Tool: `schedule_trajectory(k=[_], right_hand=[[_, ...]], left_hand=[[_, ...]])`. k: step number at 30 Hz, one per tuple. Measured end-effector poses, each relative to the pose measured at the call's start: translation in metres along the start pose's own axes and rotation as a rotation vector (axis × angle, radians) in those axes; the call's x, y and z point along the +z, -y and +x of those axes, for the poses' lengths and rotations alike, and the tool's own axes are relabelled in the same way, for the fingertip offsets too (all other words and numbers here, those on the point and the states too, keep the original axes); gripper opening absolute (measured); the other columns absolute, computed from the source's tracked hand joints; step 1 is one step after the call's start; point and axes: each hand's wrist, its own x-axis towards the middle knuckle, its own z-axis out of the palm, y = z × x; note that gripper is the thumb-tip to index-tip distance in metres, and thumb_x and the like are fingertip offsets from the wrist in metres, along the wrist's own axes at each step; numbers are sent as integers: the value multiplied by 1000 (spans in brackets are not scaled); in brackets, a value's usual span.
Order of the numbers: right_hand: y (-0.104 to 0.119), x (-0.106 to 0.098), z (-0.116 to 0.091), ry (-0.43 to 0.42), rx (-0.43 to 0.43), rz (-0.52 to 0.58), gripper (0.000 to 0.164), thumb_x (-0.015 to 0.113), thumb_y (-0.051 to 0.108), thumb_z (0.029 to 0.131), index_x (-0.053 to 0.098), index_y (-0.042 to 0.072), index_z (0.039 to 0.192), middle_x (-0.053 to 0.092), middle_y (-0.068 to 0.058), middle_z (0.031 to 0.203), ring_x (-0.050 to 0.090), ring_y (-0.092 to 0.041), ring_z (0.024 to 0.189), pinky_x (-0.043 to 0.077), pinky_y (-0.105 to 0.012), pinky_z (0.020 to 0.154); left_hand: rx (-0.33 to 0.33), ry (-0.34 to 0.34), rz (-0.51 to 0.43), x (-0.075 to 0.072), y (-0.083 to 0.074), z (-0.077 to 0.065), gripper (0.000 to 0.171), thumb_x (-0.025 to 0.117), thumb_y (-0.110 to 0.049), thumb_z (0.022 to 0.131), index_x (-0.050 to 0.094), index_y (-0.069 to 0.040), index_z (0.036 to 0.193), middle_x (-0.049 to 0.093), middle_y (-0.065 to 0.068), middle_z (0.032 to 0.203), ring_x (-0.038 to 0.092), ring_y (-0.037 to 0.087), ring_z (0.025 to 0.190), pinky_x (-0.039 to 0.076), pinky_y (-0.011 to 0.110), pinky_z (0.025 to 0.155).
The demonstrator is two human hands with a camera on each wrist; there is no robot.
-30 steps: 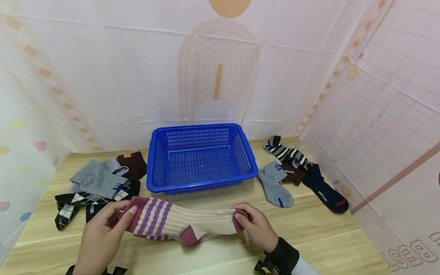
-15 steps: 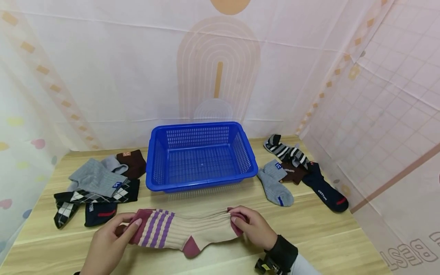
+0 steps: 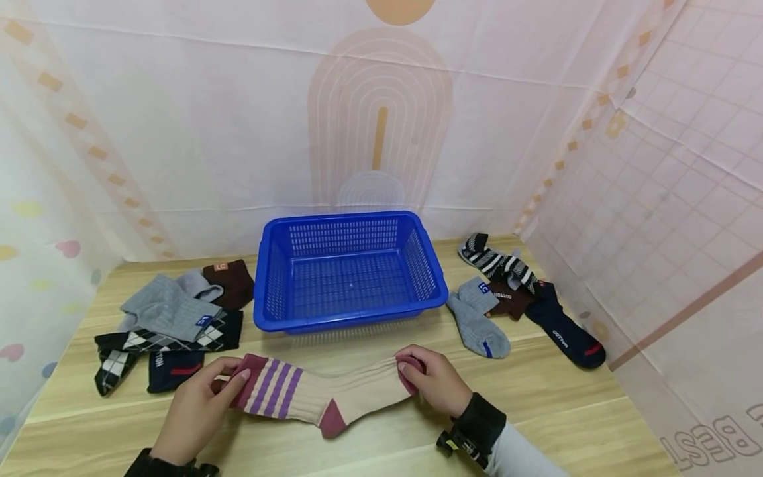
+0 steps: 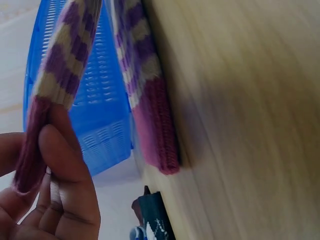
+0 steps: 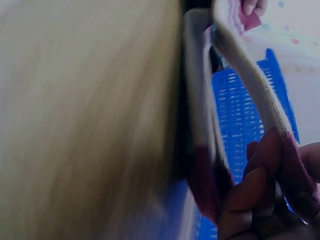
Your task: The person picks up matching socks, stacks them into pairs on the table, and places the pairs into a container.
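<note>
Cream socks with purple stripes and maroon cuff, heel and toe stretch between both hands over the table's front. My left hand pinches a maroon cuff between thumb and fingers. Beside it in the left wrist view, a second matching cuff hangs apart from the fingers, close over the wood. At the other end my right hand grips the maroon toe. The right wrist view shows two sock layers, with one toe between thumb and fingers and another toe beside the fingertips.
A blue plastic basket stands behind the socks. Left of it lies a pile with grey, brown, argyle and navy socks. To the right lie grey, striped, brown and navy socks.
My left hand has shifted right, uncovering the navy sock on the left. The cream socks have been drawn straighter and flatter, and the right hand has lifted the toe end slightly.
</note>
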Motion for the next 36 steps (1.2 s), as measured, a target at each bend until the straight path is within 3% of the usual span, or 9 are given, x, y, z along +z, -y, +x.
schedule_trajectory(k=[8, 13, 24, 29, 33, 36], right_hand=[[-1, 1, 5, -76, -87, -263, 14, 63, 15, 100, 72, 16, 111, 71, 3, 106, 65, -11, 100, 54, -32, 89], [1, -1, 8, -82, -111, -398, 12, 66, 15, 97, 73, 17, 107, 69, 5, 102, 64, -9, 95, 55, -32, 86], [-3, -8, 14, -52, -94, -465, 7, 69, 15, 95, 70, 18, 101, 60, 7, 93, 59, -7, 86, 52, -27, 78], [-6, -10, 18, -36, -59, -508, 11, 72, 18, 92, 69, 17, 103, 59, 4, 95, 57, -8, 85, 51, -27, 76], [-8, -12, 21, 6, -36, -525, 9, 70, 21, 93, 70, 18, 102, 62, 6, 92, 55, -6, 81, 48, -26, 73], [-8, -12, 22, 31, -32, -518, 8, 69, 21, 94, 70, 18, 102, 63, 6, 90, 54, -6, 79, 47, -25, 72]], left_hand=[[25, 21, 83, 2, 7, 10, 28, 61, -23, 101, 66, -5, 122, 71, 17, 113, 68, 22, 93, 52, 25, 64], [44, 56, 150, 3, 10, 17, 25, 63, -19, 98, 68, -5, 118, 73, 14, 107, 68, 25, 96, 55, 37, 71], [93, 110, 243, 3, 15, 27, 26, 65, -19, 96, 69, -3, 116, 72, 8, 99, 67, 22, 91, 55, 44, 76], [59, 122, 282, 3, 17, 32, 34, 67, -16, 93, 63, 4, 121, 68, 11, 96, 64, 22, 85, 54, 45, 75], [31, 108, 309, 5, 16, 33, 47, 70, -19, 91, 57, 7, 129, 65, 17, 103, 62, 24, 88, 53, 47, 77], [49, 95, 320, 7, 13, 33, 52, 70, -23, 92, 56, 7, 133, 61, 26, 116, 62, 32, 98, 52, 55, 86]])
